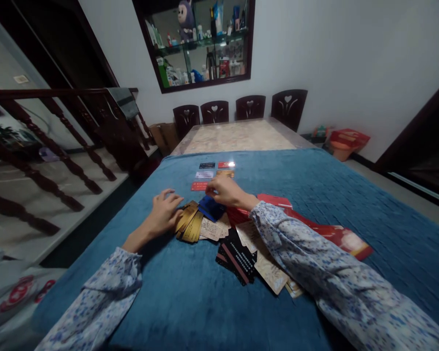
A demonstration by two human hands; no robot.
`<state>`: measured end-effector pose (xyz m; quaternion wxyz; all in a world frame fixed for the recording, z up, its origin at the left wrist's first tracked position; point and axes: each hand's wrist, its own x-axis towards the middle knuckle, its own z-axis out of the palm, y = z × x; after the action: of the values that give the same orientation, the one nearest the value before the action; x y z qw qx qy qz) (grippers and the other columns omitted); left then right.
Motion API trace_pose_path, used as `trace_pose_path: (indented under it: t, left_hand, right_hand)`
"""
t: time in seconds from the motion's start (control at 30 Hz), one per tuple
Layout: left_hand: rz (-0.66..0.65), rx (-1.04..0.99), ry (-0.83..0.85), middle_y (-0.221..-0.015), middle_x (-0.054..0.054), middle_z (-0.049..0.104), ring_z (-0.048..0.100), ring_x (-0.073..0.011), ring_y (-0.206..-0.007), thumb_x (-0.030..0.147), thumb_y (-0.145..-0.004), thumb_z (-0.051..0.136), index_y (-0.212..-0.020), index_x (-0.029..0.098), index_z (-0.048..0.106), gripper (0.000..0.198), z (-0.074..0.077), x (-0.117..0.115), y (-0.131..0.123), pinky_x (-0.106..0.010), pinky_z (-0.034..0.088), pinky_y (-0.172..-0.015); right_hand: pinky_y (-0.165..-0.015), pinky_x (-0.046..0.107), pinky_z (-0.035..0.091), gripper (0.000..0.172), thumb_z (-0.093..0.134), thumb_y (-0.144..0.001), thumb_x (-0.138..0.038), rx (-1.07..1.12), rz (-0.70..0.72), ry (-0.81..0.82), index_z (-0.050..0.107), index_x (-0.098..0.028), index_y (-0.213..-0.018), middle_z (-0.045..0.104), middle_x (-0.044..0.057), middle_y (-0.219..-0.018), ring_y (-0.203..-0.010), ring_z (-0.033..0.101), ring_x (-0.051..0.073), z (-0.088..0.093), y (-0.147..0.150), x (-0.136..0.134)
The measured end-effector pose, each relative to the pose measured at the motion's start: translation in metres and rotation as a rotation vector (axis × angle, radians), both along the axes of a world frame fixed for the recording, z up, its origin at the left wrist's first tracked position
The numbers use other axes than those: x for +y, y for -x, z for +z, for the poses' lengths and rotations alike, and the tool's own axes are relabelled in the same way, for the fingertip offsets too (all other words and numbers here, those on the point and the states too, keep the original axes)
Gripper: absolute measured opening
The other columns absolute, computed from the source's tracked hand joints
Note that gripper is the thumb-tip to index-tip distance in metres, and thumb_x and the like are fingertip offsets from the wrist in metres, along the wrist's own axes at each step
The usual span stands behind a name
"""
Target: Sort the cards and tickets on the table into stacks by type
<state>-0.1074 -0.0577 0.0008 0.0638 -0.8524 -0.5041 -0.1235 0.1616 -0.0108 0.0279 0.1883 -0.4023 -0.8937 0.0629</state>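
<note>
A: Start at the near edge of the tabletop (234,136).
B: A blue cloth (161,302) covers that end. In from its near edge, about mid-width, lie overlapping black cards (237,258). To their right are beige cards (272,275), partly hidden by the right sleeve (314,258).
A: Farther in?
B: A red packet (346,239) extends toward the right edge. On the left-edge side of the pile, gold cards (192,226) are fanned beside tan cards (210,229); blue cards (212,209) lie just behind.
A: Condition of the hands?
B: Left hand (164,213): released, fingers loosely bent and spread, beside the gold cards; contact unconfirmed. Right hand (225,191): fingers curled down at the blue cards' far side. Whether they grasp a card, I cannot tell.
A: Beyond them?
B: Five cards in rows, left of the cloth's middle, toward its far edge: a red card (198,186) nearest; a pale card (204,174) and a gold-toned card (226,173); then a dark card (207,165) and a second red one (225,165). Four chairs (250,107) line the tabletop's far edge.
</note>
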Motion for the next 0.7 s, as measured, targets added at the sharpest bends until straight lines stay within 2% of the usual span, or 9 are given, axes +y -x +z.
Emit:
trace_pose_path:
  t: [0.17, 0.37, 0.57, 0.7]
  left_hand:
    - [0.045, -0.036, -0.025, -0.126, -0.014, 0.070, 0.048, -0.0396, -0.133, 0.032, -0.093, 0.052, -0.122, 0.023, 0.071, 0.036, -0.002, -0.025, 0.009, -0.062, 0.040, -0.104]
    - [0.086, -0.062, -0.060, -0.119, -0.014, 0.073, 0.050, -0.0395, -0.131, 0.034, -0.093, 0.052, -0.118, 0.023, 0.073, 0.035, -0.007, -0.047, 0.015, -0.060, 0.042, -0.104]
    - [0.100, -0.020, -0.045, -0.119, -0.013, 0.074, 0.050, -0.0397, -0.132, 0.036, -0.093, 0.054, -0.114, 0.022, 0.074, 0.032, -0.009, -0.060, 0.008, -0.061, 0.040, -0.106]
    - [0.098, 0.014, -0.020, -0.118, -0.013, 0.074, 0.049, -0.0408, -0.131, 0.040, -0.091, 0.058, -0.113, 0.020, 0.074, 0.033, -0.007, -0.064, 0.004, -0.063, 0.039, -0.105]
  right_hand:
    - [-0.083, 0.031, 0.043, 0.024, 0.061, -0.089, -0.017, -0.004, 0.092, 0.018, 0.080, -0.020, -0.105, 0.074, 0.009, -0.110, -0.105, 0.062, 0.024, -0.007, 0.014, -0.009]
    - [-0.086, 0.037, 0.042, 0.029, 0.065, -0.094, -0.031, -0.023, 0.255, -0.020, 0.075, -0.022, -0.119, 0.069, 0.011, -0.124, -0.113, 0.051, 0.028, -0.021, 0.028, -0.014]
    - [-0.097, 0.048, 0.039, 0.044, 0.063, -0.096, -0.032, -0.078, 0.331, -0.059, 0.065, -0.021, -0.138, 0.063, 0.013, -0.142, -0.127, 0.042, 0.033, -0.032, 0.035, -0.020]
    - [-0.100, 0.052, 0.036, 0.044, 0.058, -0.098, -0.032, -0.100, 0.362, -0.065, 0.063, -0.020, -0.141, 0.061, 0.013, -0.146, -0.132, 0.039, 0.035, -0.034, 0.037, -0.023]
